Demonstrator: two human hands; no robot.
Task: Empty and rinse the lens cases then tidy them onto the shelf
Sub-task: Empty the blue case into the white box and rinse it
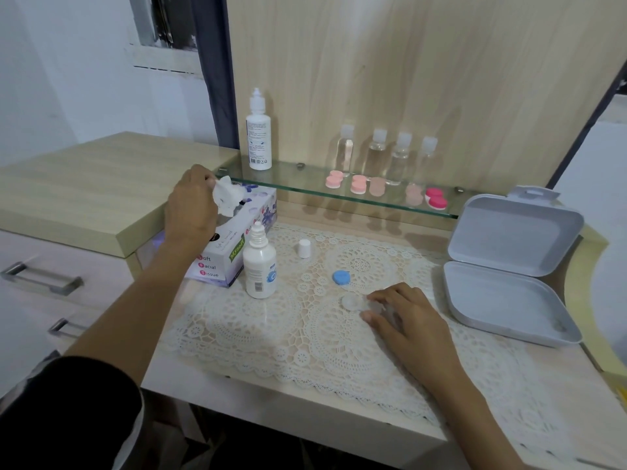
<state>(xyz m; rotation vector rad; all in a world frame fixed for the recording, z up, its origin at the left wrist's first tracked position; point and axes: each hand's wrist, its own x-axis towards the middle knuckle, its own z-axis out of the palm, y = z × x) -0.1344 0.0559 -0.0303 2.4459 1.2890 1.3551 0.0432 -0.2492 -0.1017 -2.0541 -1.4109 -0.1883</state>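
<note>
Clear plastic, the lens case (353, 301) lay flat on the lace doily (271, 320), right of the table's middle. The right hand (410, 322) pinched it. The forefinger curled over the far rim and the thumb pressed the near rim, so only the left round well showed bare past the fingertips. A round blue cap (341, 277) lay just beyond the case, apart from the fingers.

The left hand (193, 205) pinched a crumpled white tissue (225, 195), fingers bunched tight on it, above the printed cardboard tissue box (234, 252) at the table's rear left corner. A smooth white solution bottle (259, 269) stood uncapped just in front of the box. A small white cap (304, 248) stood upright near it, towards the back edge.

On the glass shelf (305, 184) along the back edge, a tall white bottle (259, 137) stood at the left end. Four clear bottles (400, 157) stood further right, with a row of pink lens cases (359, 184) before them, the deepest pink at the right end. A grey hinged plastic box (509, 300) lay open at the table's right edge.
</note>
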